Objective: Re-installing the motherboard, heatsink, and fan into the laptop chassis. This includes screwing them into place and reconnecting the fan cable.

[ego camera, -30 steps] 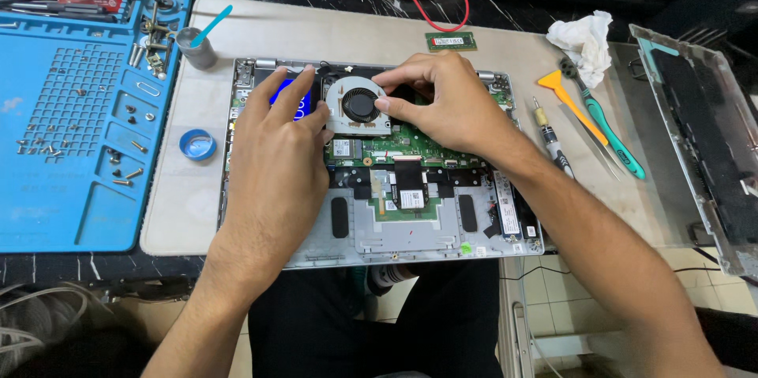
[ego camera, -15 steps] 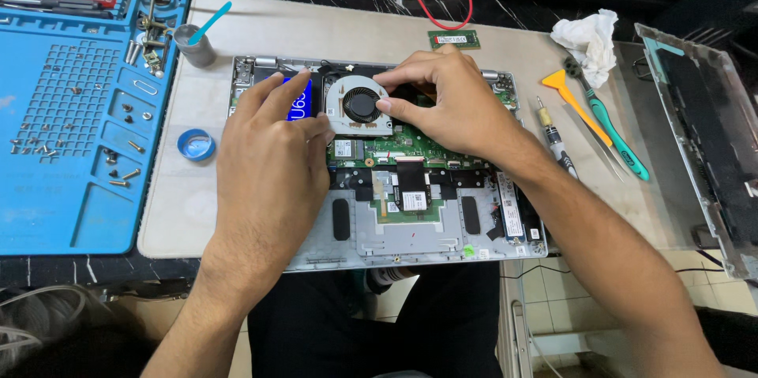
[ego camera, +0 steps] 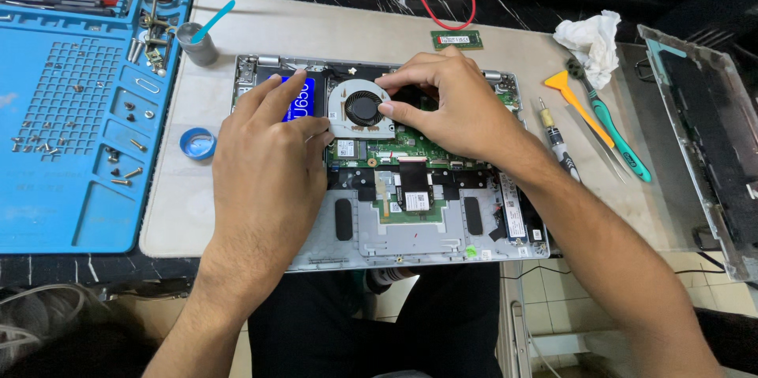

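Observation:
An opened laptop base (ego camera: 410,244) lies on a beige mat, its green circuit board (ego camera: 410,149) and round cooling fan (ego camera: 361,108) exposed. My left hand (ego camera: 268,149) rests flat on the left of the laptop, fingers spread beside the fan and partly over a blue-labelled part (ego camera: 298,98). My right hand (ego camera: 450,106) reaches in from the right, fingertips pressing on the fan's upper right edge and the board next to it. Neither hand holds a tool.
A blue screw mat (ego camera: 71,117) with several loose screws lies at the left. A grey cup (ego camera: 199,43) and a blue cap (ego camera: 197,144) stand near it. Screwdrivers (ego camera: 620,133), an orange pry tool (ego camera: 580,106), crumpled tissue (ego camera: 592,39), a memory stick (ego camera: 456,39) and the removed cover (ego camera: 703,141) lie right.
Both hands stay on the laptop around the fan. The left hand's fingers have shifted slightly. The view has drifted a little.

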